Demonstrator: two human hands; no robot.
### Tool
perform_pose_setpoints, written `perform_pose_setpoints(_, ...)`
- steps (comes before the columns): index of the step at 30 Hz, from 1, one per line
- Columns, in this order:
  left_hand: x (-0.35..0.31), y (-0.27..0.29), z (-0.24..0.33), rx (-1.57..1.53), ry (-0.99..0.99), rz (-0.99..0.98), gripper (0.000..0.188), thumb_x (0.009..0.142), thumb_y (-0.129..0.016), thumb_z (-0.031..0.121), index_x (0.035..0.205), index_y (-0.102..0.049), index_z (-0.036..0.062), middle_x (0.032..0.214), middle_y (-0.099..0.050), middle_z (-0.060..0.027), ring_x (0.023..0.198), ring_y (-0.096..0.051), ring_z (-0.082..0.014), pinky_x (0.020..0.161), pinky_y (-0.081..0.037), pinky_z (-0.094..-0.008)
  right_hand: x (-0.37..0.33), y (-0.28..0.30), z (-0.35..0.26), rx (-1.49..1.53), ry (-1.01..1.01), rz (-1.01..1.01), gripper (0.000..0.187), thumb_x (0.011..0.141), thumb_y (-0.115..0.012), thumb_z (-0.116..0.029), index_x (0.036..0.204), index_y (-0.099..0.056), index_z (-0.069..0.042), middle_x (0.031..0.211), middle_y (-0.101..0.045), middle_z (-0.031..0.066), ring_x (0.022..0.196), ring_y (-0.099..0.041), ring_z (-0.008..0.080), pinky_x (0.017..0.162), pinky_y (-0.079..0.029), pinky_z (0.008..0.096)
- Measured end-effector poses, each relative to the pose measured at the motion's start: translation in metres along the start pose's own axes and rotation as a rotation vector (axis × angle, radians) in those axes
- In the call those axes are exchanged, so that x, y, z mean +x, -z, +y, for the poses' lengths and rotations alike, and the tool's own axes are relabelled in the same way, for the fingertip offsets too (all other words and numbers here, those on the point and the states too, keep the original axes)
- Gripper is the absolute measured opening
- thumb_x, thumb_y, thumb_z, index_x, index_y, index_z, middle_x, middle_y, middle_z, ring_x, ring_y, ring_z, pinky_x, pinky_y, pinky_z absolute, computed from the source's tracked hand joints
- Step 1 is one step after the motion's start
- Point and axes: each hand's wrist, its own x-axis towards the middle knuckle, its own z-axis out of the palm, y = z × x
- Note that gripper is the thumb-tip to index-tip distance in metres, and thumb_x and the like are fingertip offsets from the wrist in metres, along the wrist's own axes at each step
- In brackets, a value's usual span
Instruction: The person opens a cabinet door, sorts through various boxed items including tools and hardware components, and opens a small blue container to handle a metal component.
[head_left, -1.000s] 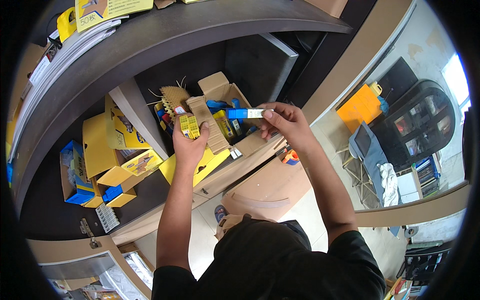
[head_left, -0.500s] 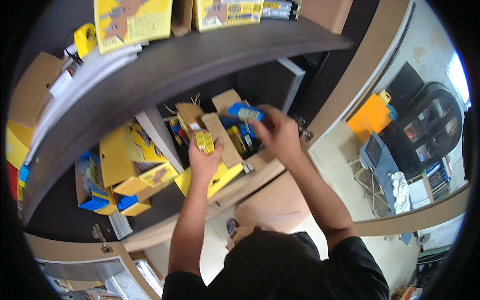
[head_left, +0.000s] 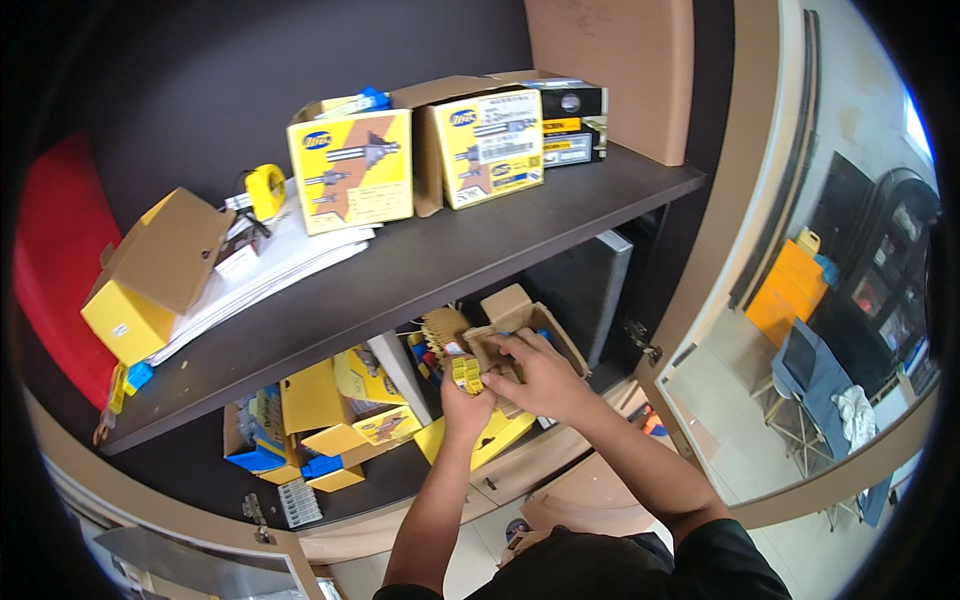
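My left hand (head_left: 468,408) is closed around a few small yellow labelled packs (head_left: 467,374) in front of the lower shelf opening. Close beside it, my right hand (head_left: 543,376) reaches over an open cardboard box (head_left: 568,345), thumb and fingers apart near its raised flap (head_left: 487,350). I see nothing held in the right hand, though its palm side is hidden. Something blue (head_left: 544,334) shows inside the box behind the fingers. A yellow box panel (head_left: 510,432) lies below both hands.
Yellow boxes (head_left: 350,180) and a tape measure (head_left: 266,190) stand on the upper shelf (head_left: 440,265) above my hands. Left of the divider (head_left: 402,375) are opened yellow boxes (head_left: 310,405). A mirrored door (head_left: 735,420) stands open at right.
The blue case is no longer in my right hand, which has moved left, close to my left hand. The view has tilted up, showing more of the upper shelf.
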Motion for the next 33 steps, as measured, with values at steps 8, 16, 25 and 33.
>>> perform_pose_setpoints(8,-0.003,0.005,0.005,0.043,-0.050,-0.102,0.050,0.088,-0.086,0.002,0.129,-0.057,0.0038,0.121,-0.072,-0.0069,0.108,-0.071,-0.0163,0.093,-0.060,-0.0335,0.004,-0.009,0.000,0.237,0.044,-0.210,0.071,0.085,-0.085,-0.019,0.150,-0.063,-0.003,0.124,-0.065,0.0171,0.109,-0.069,0.0296,0.092,-0.059,0.0397)
perform_pose_setpoints(16,-0.001,0.005,-0.007,0.240,-0.210,0.032,0.073,0.086,-0.088,0.000,0.147,-0.049,0.0072,0.137,-0.065,-0.0147,0.123,-0.069,-0.0265,0.105,-0.057,-0.0391,0.005,-0.029,0.005,0.190,0.026,-0.036,0.056,0.087,-0.093,-0.023,0.134,-0.074,0.000,0.104,-0.073,0.0159,0.100,-0.069,0.0262,0.087,-0.058,0.0382)
perform_pose_setpoints(25,0.000,0.004,-0.003,0.154,-0.082,0.015,0.097,0.081,-0.095,0.005,0.160,-0.039,0.0110,0.133,-0.068,-0.0173,0.120,-0.070,-0.0271,0.104,-0.058,-0.0397,-0.002,-0.044,0.015,0.729,-0.212,-0.042,0.052,0.098,-0.085,-0.008,0.144,-0.064,0.006,0.120,-0.077,0.0067,0.106,-0.069,0.0087,0.092,-0.056,0.0271)
perform_pose_setpoints(33,-0.001,0.003,-0.005,-0.041,0.078,-0.079,0.082,0.082,-0.086,-0.009,0.152,-0.046,0.0054,0.134,-0.067,-0.0121,0.123,-0.070,-0.0204,0.105,-0.057,-0.0343,-0.001,-0.019,0.011,1.064,-0.250,0.178,0.047,0.104,-0.079,-0.008,0.147,-0.062,0.002,0.132,-0.074,0.0074,0.119,-0.069,0.0130,0.106,-0.056,0.0313)
